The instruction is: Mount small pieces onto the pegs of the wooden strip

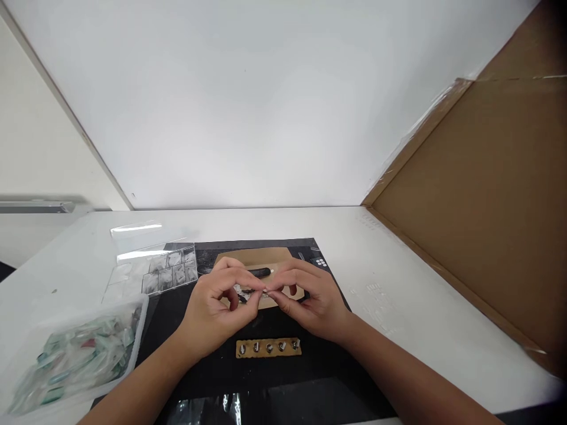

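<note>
My left hand (225, 295) and my right hand (308, 295) meet fingertip to fingertip above a black mat (208, 378). Both are closed in a pinch, thumb against forefinger. Whatever sits between the fingertips is too small to make out. Behind the hands lies a tan sheet (252, 257) with a dark-handled tool (260, 273) and small dark and pale bits on it, partly hidden by my fingers. Nearer to me a brown strip (268, 347) lies flat, with several small shiny metal pieces standing in a row along it.
On the left stands a translucent tub (139, 336) full of small plastic bags. Behind it is a clear compartment box (170, 268) with its lid raised, holding small bags. White dots (321, 262) lie at the mat's right. A cardboard panel (482, 224) walls the right side.
</note>
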A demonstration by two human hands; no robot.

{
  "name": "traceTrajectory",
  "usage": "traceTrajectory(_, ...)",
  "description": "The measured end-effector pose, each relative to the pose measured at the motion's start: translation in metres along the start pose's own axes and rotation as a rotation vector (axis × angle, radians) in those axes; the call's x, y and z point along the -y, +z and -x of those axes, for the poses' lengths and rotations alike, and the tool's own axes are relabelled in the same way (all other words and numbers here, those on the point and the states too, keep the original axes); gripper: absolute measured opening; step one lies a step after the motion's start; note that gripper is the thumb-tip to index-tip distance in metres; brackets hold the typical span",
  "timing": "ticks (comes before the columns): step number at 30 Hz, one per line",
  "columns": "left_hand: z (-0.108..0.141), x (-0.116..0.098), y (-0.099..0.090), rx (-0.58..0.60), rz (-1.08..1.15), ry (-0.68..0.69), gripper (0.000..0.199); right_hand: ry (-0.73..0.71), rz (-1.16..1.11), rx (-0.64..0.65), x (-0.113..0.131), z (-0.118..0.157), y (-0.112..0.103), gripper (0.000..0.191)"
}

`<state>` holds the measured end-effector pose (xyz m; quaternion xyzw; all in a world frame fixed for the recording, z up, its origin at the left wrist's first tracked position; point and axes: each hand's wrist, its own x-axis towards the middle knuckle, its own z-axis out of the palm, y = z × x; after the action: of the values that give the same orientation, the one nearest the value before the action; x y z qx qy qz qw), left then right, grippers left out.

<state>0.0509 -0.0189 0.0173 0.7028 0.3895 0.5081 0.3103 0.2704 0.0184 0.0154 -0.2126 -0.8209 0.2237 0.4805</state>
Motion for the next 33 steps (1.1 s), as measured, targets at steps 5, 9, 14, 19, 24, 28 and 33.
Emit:
traceTrajectory(5, -0.002, -0.001, 0.0, 0.024, -0.05, 0.057, 0.019, -0.086, 0.137, 0.0, 0.006, -0.002, 0.0, 0.016)
traceTrajectory(9, 0.0, 0.0, 0.0, 0.055, -0.062, 0.05, 0.018, -0.072, 0.174, 0.04, 0.007, -0.002, 0.0, 0.017)
traceTrajectory(14, -0.005, -0.001, -0.004, 0.07, -0.217, 0.141, 0.022, -0.053, 0.166, 0.053, 0.002, 0.001, -0.003, 0.015)
traceTrajectory(19, 0.008, -0.032, -0.021, 0.218, -0.487, 0.16, 0.026, -0.082, 0.132, 0.085, 0.005, -0.001, -0.001, 0.015)
traceTrajectory(24, 0.076, -0.035, -0.02, 0.13, -0.619, 0.029, 0.031, -0.101, 0.078, 0.213, 0.017, 0.0, 0.009, 0.012)
traceTrajectory(28, 0.114, -0.009, -0.002, 0.048, -0.596, -0.096, 0.032, -0.122, 0.081, 0.36, 0.023, 0.007, 0.02, 0.01)
traceTrajectory(33, 0.11, -0.002, 0.005, 0.101, -0.625, -0.168, 0.033, -0.072, 0.174, 0.476, 0.024, 0.01, 0.028, 0.007)
